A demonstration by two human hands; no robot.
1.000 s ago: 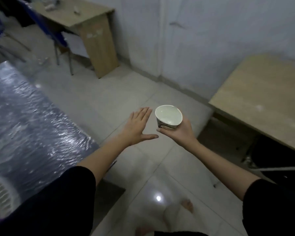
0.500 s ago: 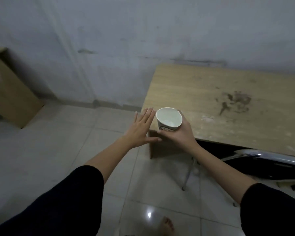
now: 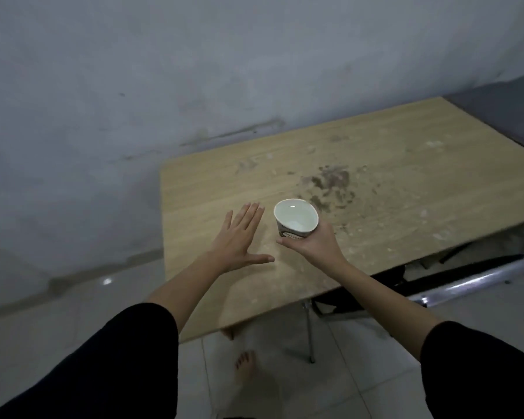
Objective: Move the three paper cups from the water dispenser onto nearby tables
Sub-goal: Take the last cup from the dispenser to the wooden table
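Observation:
A white paper cup (image 3: 295, 220) with dark print near its base is held upright in my right hand (image 3: 315, 244), fingers wrapped under and around its lower part. It hangs above the near-left part of a light wooden table (image 3: 390, 164). Its inside looks pale; I cannot tell whether it holds water. My left hand (image 3: 239, 237) is flat and open, fingers spread, just left of the cup and apart from it, over the table's left side. No other cups and no water dispenser are in view.
The tabletop bears a dark stain (image 3: 330, 182) and pale specks right of the cup. A grey wall (image 3: 164, 71) runs behind the table. A chrome chair frame (image 3: 472, 282) sits under the table's near right edge. My bare foot (image 3: 245, 364) stands on tiled floor.
The view has swung right and closer: the blue plastic-covered surface and the far desk are gone, and the wooden table now lies under both hands. The cup stays in my right hand.

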